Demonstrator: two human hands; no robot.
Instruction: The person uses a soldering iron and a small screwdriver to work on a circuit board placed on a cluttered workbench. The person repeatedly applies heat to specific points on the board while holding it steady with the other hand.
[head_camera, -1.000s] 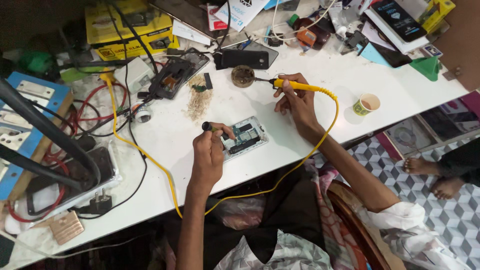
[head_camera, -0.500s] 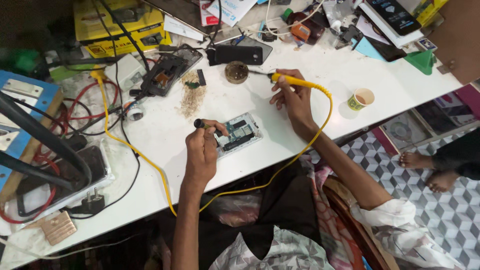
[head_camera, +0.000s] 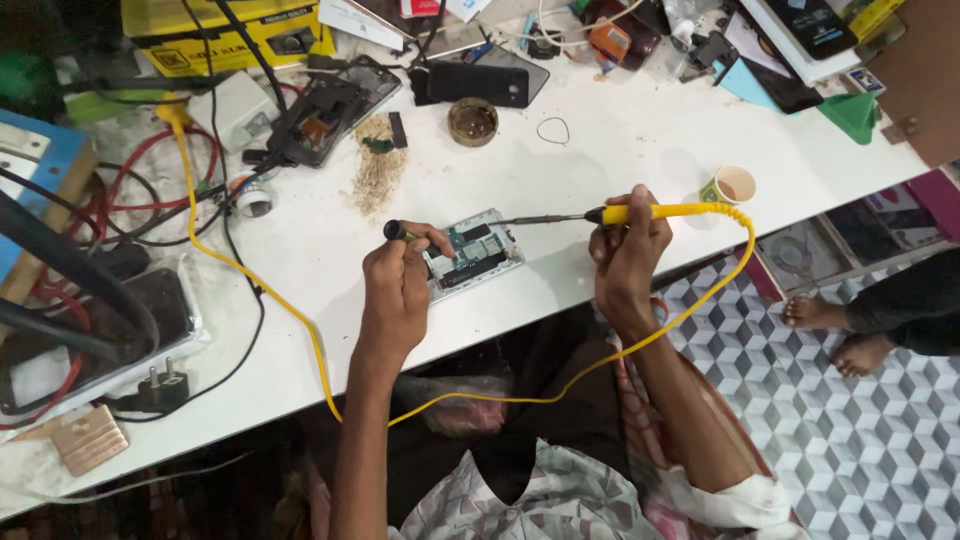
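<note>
My right hand (head_camera: 625, 250) has swung the yellow soldering iron (head_camera: 655, 212) from the brown round tin (head_camera: 473, 121) to the opened phone (head_camera: 475, 253) at the bench's (head_camera: 620, 150) near edge; my left hand (head_camera: 400, 285), pinching a dark-handled tool (head_camera: 398, 232), steadies the phone's left side.

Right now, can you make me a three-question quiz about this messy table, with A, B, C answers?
1. Where does the small paper cup stand?
A) on the white table, beyond the right hand
B) on the tiled floor
C) on the yellow box

2. What colour is the soldering iron's handle?
A) blue
B) yellow
C) pink

3. How is the opened phone?
A) standing on its edge
B) shut in a case
C) lying flat, insides showing

Answers: 1 A, the cup sits on the tabletop past the iron. 2 B, handle and cord are yellow. 3 C, its circuit parts face up beside the left hand.
</note>
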